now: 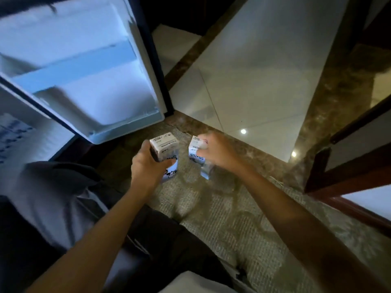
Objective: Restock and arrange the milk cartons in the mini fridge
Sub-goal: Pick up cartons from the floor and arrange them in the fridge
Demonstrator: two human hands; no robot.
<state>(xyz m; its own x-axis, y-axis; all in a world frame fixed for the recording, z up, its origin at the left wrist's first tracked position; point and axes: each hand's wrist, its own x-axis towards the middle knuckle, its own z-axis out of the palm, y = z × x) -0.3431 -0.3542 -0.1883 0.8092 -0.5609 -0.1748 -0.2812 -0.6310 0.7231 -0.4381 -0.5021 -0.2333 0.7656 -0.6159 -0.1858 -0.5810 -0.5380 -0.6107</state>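
The left grip [146, 166] is wrapped around a milk carton [164, 149], thumb on the near-left face and fingers curled round the side below the top. This carton stands roughly upright, its long axis running down toward the carpet [211, 208] and its flat top turned up to the camera. Whether its base touches the carpet cannot be told.

Just to its right, apart by a narrow gap, the right grip [215, 151] holds a second carton [195, 154] from above, fingers curled over its top edge. This one is also upright, though blurred.

Both cartons are rectangular white cardboard boxes with black print, and the left one has a cartoon figure low on its front. They sit low in front of the open fridge door [84, 81], whose inner lining is smooth white plastic with a shelf rail across it.

The carpet is ribbed and patterned. Beyond it lie a brown marble strip [249, 153] and glossy pale floor tiles [254, 70].
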